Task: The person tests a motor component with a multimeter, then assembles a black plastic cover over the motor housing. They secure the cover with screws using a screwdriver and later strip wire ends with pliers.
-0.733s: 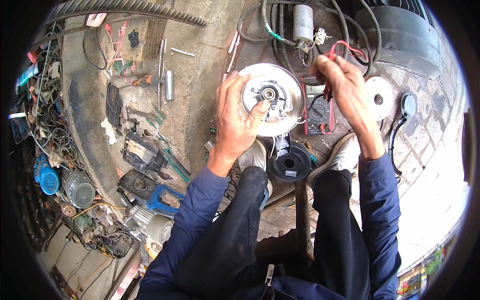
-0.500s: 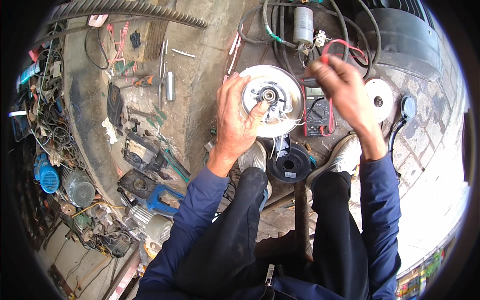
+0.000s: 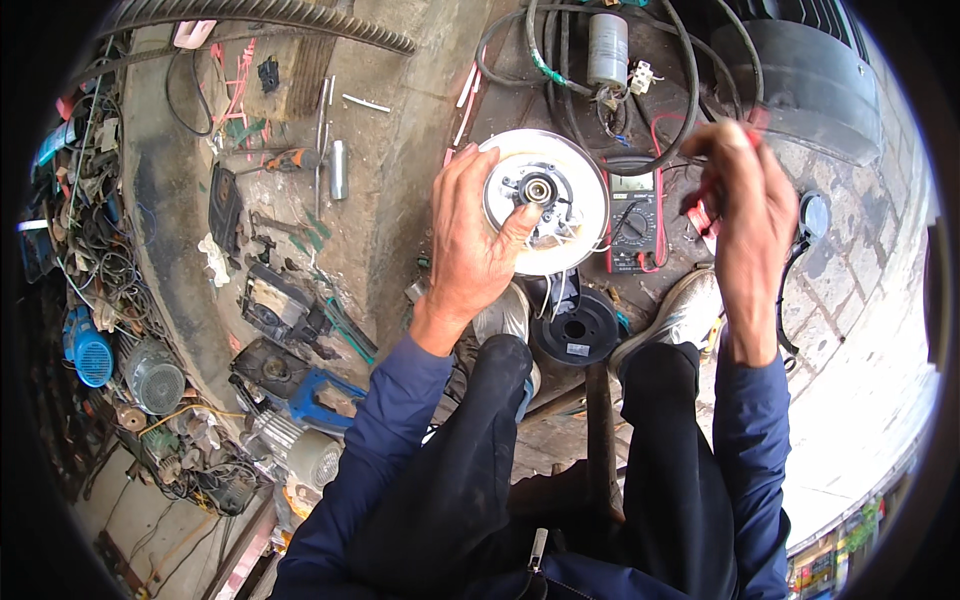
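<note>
My left hand [image 3: 468,235] grips the left rim of a round white metal motor housing [image 3: 585,180], its thumb lying on the face near the central bearing [image 3: 538,190]. Thin white wires run out of the housing's lower right. Just right of it lies a red-edged multimeter [image 3: 635,222] with leads plugged into its bottom. My right hand [image 3: 750,235] is raised to the right of the meter, fingers curled around a red test probe [image 3: 753,138]; motion blurs it. Something red [image 3: 702,215] shows beside its palm. A black round base [image 3: 576,328] sits below the housing, between my shoes.
A grey cylindrical capacitor [image 3: 608,52], a white terminal block [image 3: 643,77] and looping black cables lie ahead. A large dark motor cover [image 3: 810,85] stands far right. On the left are a screwdriver [image 3: 290,160], a metal socket [image 3: 338,170], a blue frame [image 3: 325,398] and piled scrap parts.
My right hand has moved right and slightly down, away from the housing and the meter, taking the red probe along. My left hand keeps its grip on the housing.
</note>
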Demonstrator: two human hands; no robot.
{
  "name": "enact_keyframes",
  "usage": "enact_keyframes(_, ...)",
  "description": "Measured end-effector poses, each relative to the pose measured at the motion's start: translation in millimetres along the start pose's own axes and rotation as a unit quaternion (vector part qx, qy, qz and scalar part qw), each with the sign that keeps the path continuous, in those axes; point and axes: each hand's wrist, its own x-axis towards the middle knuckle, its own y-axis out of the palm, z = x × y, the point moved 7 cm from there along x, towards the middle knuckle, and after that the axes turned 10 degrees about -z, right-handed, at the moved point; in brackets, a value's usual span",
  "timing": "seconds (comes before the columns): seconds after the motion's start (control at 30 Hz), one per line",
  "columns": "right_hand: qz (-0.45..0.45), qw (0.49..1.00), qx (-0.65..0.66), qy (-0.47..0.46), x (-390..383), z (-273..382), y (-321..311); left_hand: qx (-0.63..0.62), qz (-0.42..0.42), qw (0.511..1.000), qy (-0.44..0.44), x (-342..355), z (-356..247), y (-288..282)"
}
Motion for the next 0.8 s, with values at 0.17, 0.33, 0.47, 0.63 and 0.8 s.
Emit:
enact_keyframes(0.17, 0.09, 0.995, 0.03, -0.035, -39, 10, 2, 0.012, 0.02, 1.0, 0.007, 1, -2, -1)
enact_keyframes(0.33, 0.174, 0.964, 0.012, -0.202, -62, 1, 31, 0.028, 0.022, 0.999, 0.016, 3, -4, -1)
enact_keyframes(0.47, 0.206, 0.964, -0.008, -0.168, -67, -18, 40, 0.035, 0.023, 0.999, 0.022, 2, -3, -2)
enact_keyframes(0.63, 0.204, 0.963, -0.035, -0.174, -66, -27, 42, 0.034, 0.021, 0.999, 0.026, 2, -5, -3)
enact_keyframes(0.8, 0.211, 0.953, -0.038, -0.216, -72, -26, 43, 0.032, 0.02, 0.999, 0.031, 2, -6, -4)
